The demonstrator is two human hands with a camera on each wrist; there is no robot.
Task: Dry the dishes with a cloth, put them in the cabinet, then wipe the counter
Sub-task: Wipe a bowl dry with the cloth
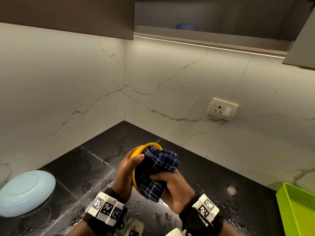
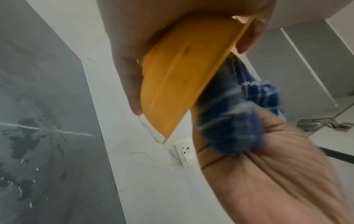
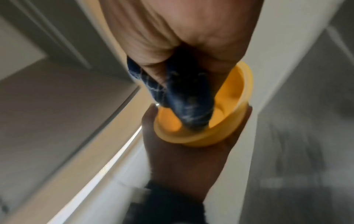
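Note:
My left hand grips a yellow bowl held on its side above the wet black counter, thumb over the rim. My right hand clutches a dark blue checked cloth and pushes it into the bowl's mouth. The left wrist view shows the bowl's outside with the cloth bunched in the right hand. In the right wrist view the cloth sits inside the yellow bowl, cupped by the left hand.
A light blue plate lies upside down on the counter at the left. A green plastic basket stands at the right edge. Water drops cover the counter. A wall socket sits on the marble backsplash. An open cabinet above holds a blue dish.

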